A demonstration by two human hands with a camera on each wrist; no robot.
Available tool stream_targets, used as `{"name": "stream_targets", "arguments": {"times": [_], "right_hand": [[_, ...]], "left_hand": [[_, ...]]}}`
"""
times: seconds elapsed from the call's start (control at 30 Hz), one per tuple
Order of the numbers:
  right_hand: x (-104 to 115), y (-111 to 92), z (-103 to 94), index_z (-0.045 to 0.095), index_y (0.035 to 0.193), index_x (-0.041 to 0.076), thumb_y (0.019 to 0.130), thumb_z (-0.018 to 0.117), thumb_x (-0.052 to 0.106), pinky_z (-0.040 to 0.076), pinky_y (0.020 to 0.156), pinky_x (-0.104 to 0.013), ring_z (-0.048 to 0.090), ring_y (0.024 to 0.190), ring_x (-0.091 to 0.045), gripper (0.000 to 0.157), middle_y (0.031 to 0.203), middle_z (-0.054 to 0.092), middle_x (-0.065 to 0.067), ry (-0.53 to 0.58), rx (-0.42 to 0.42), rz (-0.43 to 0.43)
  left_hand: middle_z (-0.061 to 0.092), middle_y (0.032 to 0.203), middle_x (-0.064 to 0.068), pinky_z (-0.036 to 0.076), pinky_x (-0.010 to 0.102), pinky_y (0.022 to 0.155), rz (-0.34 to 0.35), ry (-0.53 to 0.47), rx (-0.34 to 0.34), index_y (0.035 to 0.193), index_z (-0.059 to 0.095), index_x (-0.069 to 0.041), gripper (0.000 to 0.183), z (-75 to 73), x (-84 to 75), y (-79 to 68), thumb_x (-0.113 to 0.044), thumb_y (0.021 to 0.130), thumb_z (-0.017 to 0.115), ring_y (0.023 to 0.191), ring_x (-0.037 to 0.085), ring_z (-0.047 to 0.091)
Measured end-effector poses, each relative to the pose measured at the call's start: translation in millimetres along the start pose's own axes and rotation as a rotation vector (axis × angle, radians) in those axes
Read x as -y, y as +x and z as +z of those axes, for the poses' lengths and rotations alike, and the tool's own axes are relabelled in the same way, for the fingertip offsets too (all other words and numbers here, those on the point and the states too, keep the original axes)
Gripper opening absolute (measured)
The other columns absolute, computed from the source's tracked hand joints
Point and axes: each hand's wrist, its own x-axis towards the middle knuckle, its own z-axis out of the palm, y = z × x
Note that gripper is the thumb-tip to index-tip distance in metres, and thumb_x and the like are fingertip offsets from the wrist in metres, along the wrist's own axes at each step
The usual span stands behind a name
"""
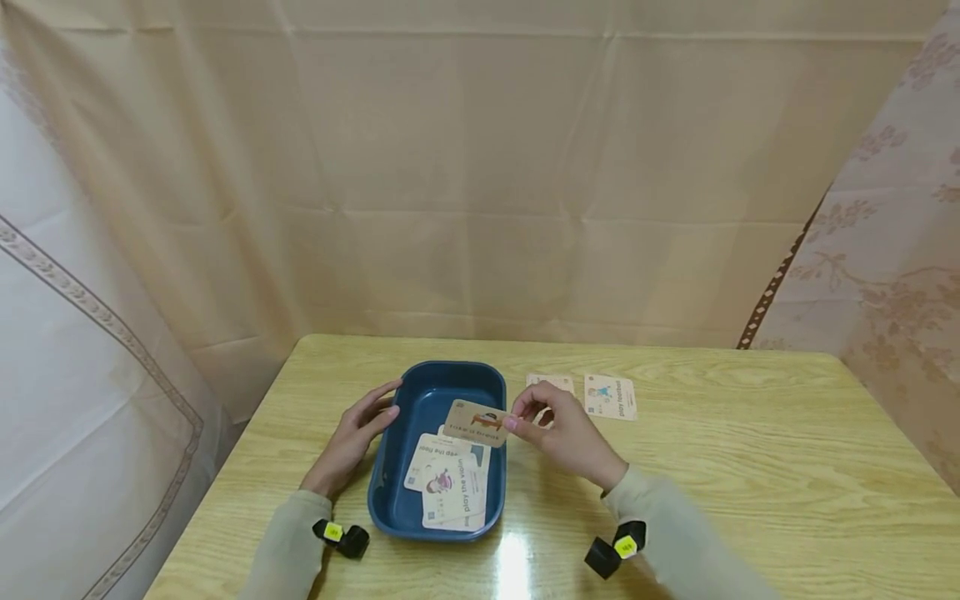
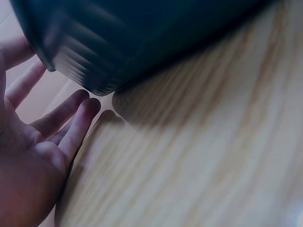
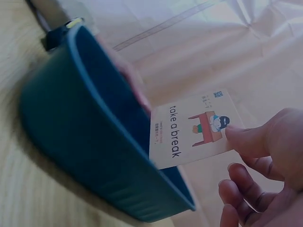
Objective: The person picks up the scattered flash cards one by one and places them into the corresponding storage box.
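My right hand [image 1: 566,429] pinches a flashcard [image 3: 191,127] printed "take a break" by its edge, between thumb and fingers. The card is held tilted over the right side of a deep blue plastic tray [image 1: 384,500]. Several cards lie overlapping inside the tray, the top one a "play the violin" card [image 1: 450,492]. On the tray's left side, my left hand [image 1: 352,437] touches the rim with its fingers extended. In the left wrist view, the fingers [image 2: 61,116] look loosely straight beside the tray's outer wall.
Beyond my right hand, a "play football" card [image 1: 611,397] lies on the wooden table [image 1: 750,467]. Another card [image 1: 551,382] beside it is partly hidden by that hand. A beige cloth [image 1: 465,167] hangs behind the table, with patterned cloths at both sides.
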Motion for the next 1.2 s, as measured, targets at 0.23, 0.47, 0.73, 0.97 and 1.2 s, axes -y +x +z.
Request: {"name": "stream_targets", "arguments": {"times": [0.23, 0.47, 0.73, 0.97, 1.2], "right_hand": [[-8.4, -2.4, 12.4, 0.067, 0.089, 0.015, 0.092, 0.076, 0.014, 0.043, 0.071, -0.03, 0.054, 0.084, -0.016, 0.01, 0.089, 0.058, 0.003, -0.055, 0.035, -0.003], [-14.9, -2.9, 18.4, 0.068, 0.089, 0.015, 0.092, 0.076, 0.011, 0.046, 0.071, -0.029, 0.054, 0.082, -0.016, 0.009, 0.088, 0.057, 0.003, -0.045, 0.065, 0.006], [-18.1, -4.3, 17.7, 0.069, 0.091, 0.015, 0.092, 0.076, 0.012, 0.048, 0.073, -0.029, 0.054, 0.082, -0.016, 0.008, 0.087, 0.058, 0.003, -0.051, 0.047, 0.025], [-23.1, -6.4, 10.0, 0.067, 0.094, 0.013, 0.091, 0.077, 0.014, 0.049, 0.075, -0.03, 0.054, 0.083, -0.018, 0.011, 0.088, 0.058, 0.002, -0.069, 0.029, 0.052], [-39.6, -6.1, -10.6, 0.066, 0.097, 0.01, 0.09, 0.079, 0.013, 0.049, 0.077, -0.032, 0.055, 0.084, -0.018, 0.014, 0.09, 0.058, 0.0, -0.115, -0.011, 0.107]], "left_hand": [[0.046, 0.153, 0.013, 0.033, 0.059, 0.114, 0.001, -0.016, 0.001, 0.153, 0.046, -0.023, 0.054, 0.8, 0.6, 0.1, -0.036, 0.103, 0.06, 0.137, 0.036, 0.044], [0.046, 0.153, 0.013, 0.032, 0.059, 0.115, 0.004, -0.013, 0.002, 0.153, 0.045, -0.021, 0.053, -0.3, 0.8, -0.1, -0.034, 0.104, 0.059, 0.136, 0.036, 0.044], [0.046, 0.152, 0.015, 0.033, 0.059, 0.114, 0.019, -0.003, 0.009, 0.154, 0.045, -0.019, 0.053, 0.2, -0.1, -0.1, -0.033, 0.105, 0.058, 0.135, 0.036, 0.046], [0.046, 0.152, 0.015, 0.033, 0.058, 0.115, 0.016, -0.005, 0.003, 0.153, 0.045, -0.02, 0.053, 0.0, 1.1, 0.3, -0.034, 0.104, 0.059, 0.135, 0.036, 0.046], [0.044, 0.154, 0.016, 0.031, 0.059, 0.116, 0.019, -0.008, 0.015, 0.154, 0.044, -0.018, 0.052, -0.1, 0.2, -0.3, -0.032, 0.105, 0.057, 0.137, 0.037, 0.044]]}}
